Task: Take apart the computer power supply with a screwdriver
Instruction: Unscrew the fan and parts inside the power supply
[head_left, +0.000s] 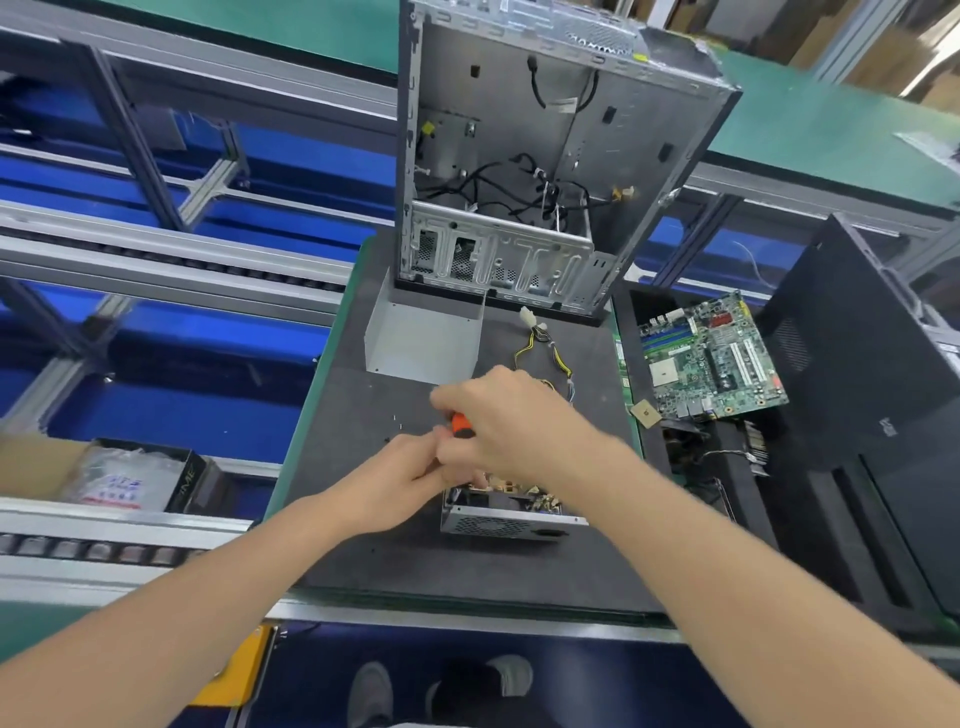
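Fingers (445, 399) hide screwdriver (461, 425) shaft; power supply (501, 524) partly covered.

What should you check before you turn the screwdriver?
1. Screwdriver gripped: ok, the right hand holds its orange handle.
2. Tip in a screw: cannot tell, the hands hide it.
3. Left hand clear of the tip: cannot tell, it sits close against the right hand.
4. Power supply flat on the mat: ok.
5. Cover out of the way: ok, it lies apart, farther back on the mat.
6. Loose screws gathered: not ok, small ones lie scattered on the mat.
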